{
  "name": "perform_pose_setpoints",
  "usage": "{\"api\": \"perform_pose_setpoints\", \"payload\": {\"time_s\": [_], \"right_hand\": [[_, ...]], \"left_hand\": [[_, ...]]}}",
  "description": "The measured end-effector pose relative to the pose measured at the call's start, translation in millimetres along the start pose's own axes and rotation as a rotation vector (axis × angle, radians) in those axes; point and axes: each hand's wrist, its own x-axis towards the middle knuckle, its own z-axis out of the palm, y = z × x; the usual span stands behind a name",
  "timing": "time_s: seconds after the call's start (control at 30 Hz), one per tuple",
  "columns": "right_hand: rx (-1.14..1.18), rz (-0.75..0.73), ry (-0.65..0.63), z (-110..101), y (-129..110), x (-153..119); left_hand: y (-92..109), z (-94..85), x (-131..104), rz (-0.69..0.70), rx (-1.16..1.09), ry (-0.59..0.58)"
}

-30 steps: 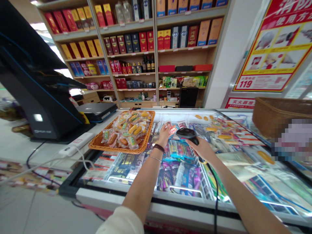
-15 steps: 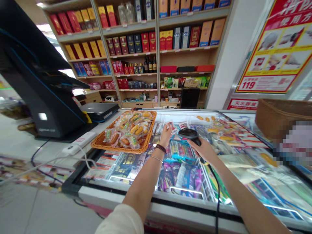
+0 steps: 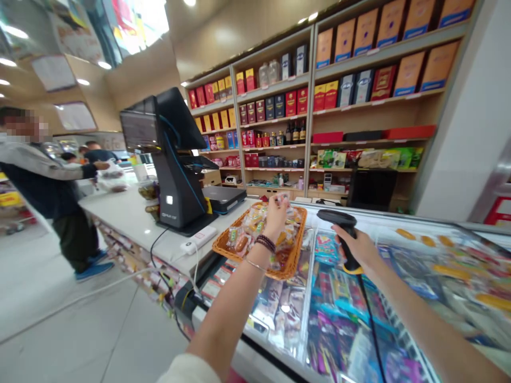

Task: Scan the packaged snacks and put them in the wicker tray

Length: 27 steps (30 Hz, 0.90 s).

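My left hand (image 3: 276, 217), with a beaded bracelet at its wrist, is above the orange wicker basket (image 3: 284, 274). Its fingers pinch a small clear-wrapped snack packet (image 3: 284, 198). Wrapped snacks, some like small bread rolls (image 3: 241, 243), fill the basket; my hand and forearm hide part of them. Over the glass freezer top (image 3: 315, 314) to the right, my right hand (image 3: 362, 251) grips the handle of a black barcode scanner (image 3: 337, 217). A black cable (image 3: 369, 314) hangs from the scanner's handle towards me.
Left of the basket stand a flat scale (image 3: 223, 198), a black register screen (image 3: 181, 159) and a white power strip (image 3: 198, 239) on the white counter (image 3: 167, 242). A person (image 3: 59, 181) stands by the counter, far left. Shelves of boxed bottles (image 3: 275, 109) line the back.
My view has swung left, bringing in the person and the counter. My left hand, with the packet, has moved from over the freezer to above the basket. The scanner stays in my right hand.
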Motion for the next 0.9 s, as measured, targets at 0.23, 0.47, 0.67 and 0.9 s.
{"api": "perform_pose_setpoints", "payload": {"time_s": [0.23,0.47,0.67,0.9], "right_hand": [[0.042,0.019,-0.031,24,0,-8],[0.130,0.062,0.153,-38,13,-15],[0.216,0.026,0.454,-136,18,-43],[0.376,-0.049,0.754,-233,43,-77]], "left_hand": [[12,-89.8,15,0.124,0.750,-0.098],[17,-50.4,11,0.399,0.831,-0.131],[13,73.6,-30,0.566,0.680,-0.452],[-5,246.5,-136,0.601,0.487,-0.904]]}}
